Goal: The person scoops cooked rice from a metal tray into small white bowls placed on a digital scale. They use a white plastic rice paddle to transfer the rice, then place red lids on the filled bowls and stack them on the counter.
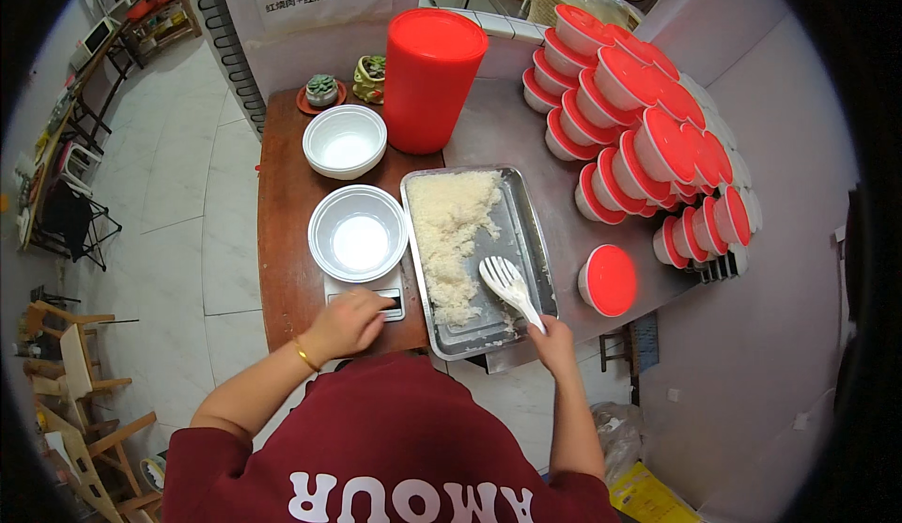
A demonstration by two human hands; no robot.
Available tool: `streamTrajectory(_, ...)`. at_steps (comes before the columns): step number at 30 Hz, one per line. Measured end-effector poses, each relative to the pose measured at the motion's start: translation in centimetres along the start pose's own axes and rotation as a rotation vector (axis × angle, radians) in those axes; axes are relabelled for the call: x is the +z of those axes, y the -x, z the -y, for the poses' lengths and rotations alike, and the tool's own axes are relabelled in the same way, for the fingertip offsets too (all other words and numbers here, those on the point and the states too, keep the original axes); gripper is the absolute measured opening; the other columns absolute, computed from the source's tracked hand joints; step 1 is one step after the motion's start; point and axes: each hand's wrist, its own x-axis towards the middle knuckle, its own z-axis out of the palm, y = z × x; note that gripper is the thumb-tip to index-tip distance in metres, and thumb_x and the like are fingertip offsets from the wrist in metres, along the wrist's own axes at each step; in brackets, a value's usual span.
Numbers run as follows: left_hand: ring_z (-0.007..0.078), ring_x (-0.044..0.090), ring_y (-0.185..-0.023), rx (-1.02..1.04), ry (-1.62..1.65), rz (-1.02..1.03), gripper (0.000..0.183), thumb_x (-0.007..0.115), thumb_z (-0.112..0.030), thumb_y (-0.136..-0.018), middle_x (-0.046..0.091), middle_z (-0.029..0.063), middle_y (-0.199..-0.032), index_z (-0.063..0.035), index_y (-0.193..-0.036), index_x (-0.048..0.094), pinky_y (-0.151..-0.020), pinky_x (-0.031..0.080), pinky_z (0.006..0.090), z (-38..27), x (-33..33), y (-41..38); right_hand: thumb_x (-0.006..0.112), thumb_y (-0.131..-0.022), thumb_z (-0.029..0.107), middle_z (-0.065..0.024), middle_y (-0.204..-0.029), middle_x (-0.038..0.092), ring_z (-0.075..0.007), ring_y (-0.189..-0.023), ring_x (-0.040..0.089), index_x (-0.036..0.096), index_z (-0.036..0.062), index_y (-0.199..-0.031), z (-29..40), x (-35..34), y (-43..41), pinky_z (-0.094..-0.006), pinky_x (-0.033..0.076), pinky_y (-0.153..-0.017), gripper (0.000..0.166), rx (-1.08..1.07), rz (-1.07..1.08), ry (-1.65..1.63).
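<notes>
My right hand [553, 345] grips the handle of a white slotted plastic rice spoon [504, 278], its head over a metal tray [538, 241]. Cooked white rice [451, 220] covers mainly the tray's left side and far end. My left hand [352, 320], with a gold bracelet at the wrist, rests its fingers on the front panel of a kitchen scale [396, 306]. On the scale stands an empty white plastic bowl [358, 234]. More white bowls [344, 141], nested together, stand behind it. Whether the left fingers press a button cannot be told.
A tall red cylinder [433, 82] stands behind the tray, beside potted succulents [322, 90]. Stacked bowls with red lids [634, 142] fill the back right of the metal table. One lidded bowl [610, 280] stands apart, right of the tray. The wooden table's edge [262, 241] lies at left.
</notes>
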Motion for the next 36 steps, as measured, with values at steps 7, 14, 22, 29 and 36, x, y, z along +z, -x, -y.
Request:
streamTrajectory(7, 0.0335, 0.060, -0.085, -0.589, 0.533, 0.205, 0.042, 0.063, -0.015, -0.081, 0.059, 0.0233, -0.092, 0.0063, -0.110, 0.042, -0.071, 0.048, 0.0375, 1.6, 13.3, -2.9, 0.063, -0.082, 0.017, -0.0039, -0.065, 0.058, -0.0095, -0.040, 0.049, 0.062, -0.0012, -0.098, 1.1, -3.6, -0.8, -0.0241, 0.034, -0.034, 0.024, 0.204, 0.224, -0.223)
streamTrajectory(14, 0.0231, 0.056, -0.074, -0.650, 0.539, 0.187, 0.050, 0.066, -0.012, -0.080, 0.051, 0.0167, -0.089, 0.0068, -0.113, 0.033, -0.063, 0.047, 0.0345, 1.6, 15.2, -3.1, 0.060, -0.084, 0.014, 0.0005, -0.058, 0.052, -0.0070, -0.037, 0.041, 0.063, 0.0040, -0.090, 2.0, 5.6, -11.9, -0.0248, 0.028, -0.032, 0.012, 0.034, 0.144, -0.440)
streamTrajectory(22, 0.0184, 0.058, -0.051, -0.856, 0.735, 0.338, 0.045, 0.055, -0.004, -0.088, 0.056, 0.0147, -0.072, 0.0059, -0.113, 0.019, -0.037, 0.044, 0.0276, -0.5, 12.1, -4.9, 0.052, -0.092, 0.031, 0.0011, -0.058, 0.046, -0.0091, -0.033, 0.034, 0.054, 0.0091, -0.095, 4.8, 9.0, -15.3, -0.0272, 0.026, -0.030, 0.022, 0.307, 0.402, -0.808)
streamTrajectory(29, 0.0204, 0.062, -0.058, -0.943, 0.809, 0.261, 0.047, 0.055, -0.001, -0.087, 0.057, 0.0162, -0.078, 0.0057, -0.119, 0.022, -0.044, 0.054, 0.0304, -0.5, 12.7, -4.4, 0.047, -0.095, 0.034, 0.0011, -0.057, 0.046, -0.0084, -0.033, 0.032, 0.052, 0.0087, -0.102, 3.8, 7.1, -15.0, -0.0257, 0.027, -0.031, 0.027, 0.308, 0.487, -0.902)
streamTrajectory(36, 0.0213, 0.064, -0.061, -0.953, 0.850, 0.249, 0.042, 0.057, -0.002, -0.086, 0.056, 0.0145, -0.080, 0.0075, -0.113, 0.026, -0.044, 0.055, 0.0307, 0.0, 12.9, -4.0, 0.048, -0.095, 0.032, 0.0006, -0.058, 0.047, -0.0087, -0.032, 0.033, 0.053, 0.0090, -0.099, 1.9, 4.9, -13.1, -0.0254, 0.028, -0.030, 0.024, 0.209, 0.412, -0.892)
